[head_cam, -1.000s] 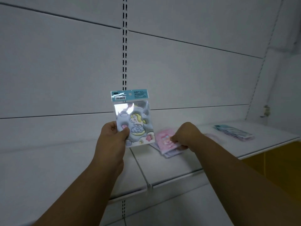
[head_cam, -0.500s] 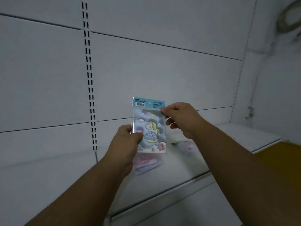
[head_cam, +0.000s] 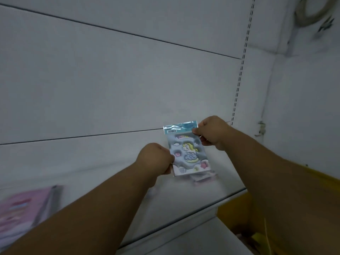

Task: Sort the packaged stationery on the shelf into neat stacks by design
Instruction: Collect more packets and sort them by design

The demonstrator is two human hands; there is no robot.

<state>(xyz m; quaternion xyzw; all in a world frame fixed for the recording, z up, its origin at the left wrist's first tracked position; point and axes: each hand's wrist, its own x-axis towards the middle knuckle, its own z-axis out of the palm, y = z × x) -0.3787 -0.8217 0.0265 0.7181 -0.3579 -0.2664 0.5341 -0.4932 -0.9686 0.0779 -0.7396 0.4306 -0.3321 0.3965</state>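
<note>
You hold the unicorn sticker pack [head_cam: 187,153] upright above the shelf [head_cam: 184,196], left hand [head_cam: 156,159] pinching its lower edge, right hand [head_cam: 209,132] its header; the glossy sleeve could slip from such light pinches onto the blurred packs [head_cam: 203,176] below.

One unicorn sticker pack [head_cam: 187,153] is held up by two hands, the left hand [head_cam: 156,159] and the right hand [head_cam: 211,132]. One blurred pink stack [head_cam: 24,208] lies far left on one shelf [head_cam: 184,196]; one blurred pack [head_cam: 202,177] lies beneath.
</note>
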